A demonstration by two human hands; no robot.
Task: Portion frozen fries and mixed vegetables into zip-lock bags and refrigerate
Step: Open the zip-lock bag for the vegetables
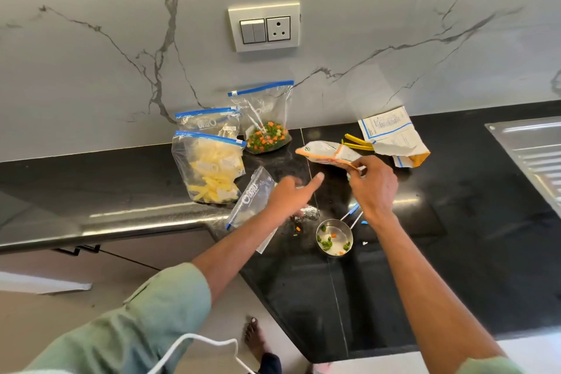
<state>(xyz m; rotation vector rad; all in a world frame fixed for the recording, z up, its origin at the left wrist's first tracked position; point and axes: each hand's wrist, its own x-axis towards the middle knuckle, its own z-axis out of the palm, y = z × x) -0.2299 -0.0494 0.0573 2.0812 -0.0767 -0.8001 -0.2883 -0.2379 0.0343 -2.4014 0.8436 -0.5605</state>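
**Getting the veg packet over the empty bag**

Far to the left of my left grip (288,191) stands a fries bag (209,170), filled, with a second bag (206,121) behind it against the wall. The veg bag (267,130) stands beyond that grip, partly filled. Under my left wrist lies the empty bag (252,197), flat on the worktop (455,222).

My left grip is open, forefinger stretched toward the packet, and holds nothing. My right grip (375,185) pinches the veg packet (328,152) by its near edge, so it hangs out level to the left, above the worktop.

I judge the next portion is due. To do it well I should first stand the empty bag up and spread its mouth with the left grip. I should then tip the packet slowly, or fill the cup (334,237) first. The cup sits just below my right grip with a few peas and carrot bits in it. A pinch at one edge is weak for a sagging packet, so a fuller hold would stop it twisting and spilling. A few bits (296,229) already lie loose beside the cup.

Right of my right grip lie yellow strips (356,143) and the torn fries packet (394,136). Well beyond them is the steel sink drainer (531,155).

The worktop is glossy black stone, likely slippery for a thin bag. The wall (91,70) is veined white marble with a switch plate (264,26) above.
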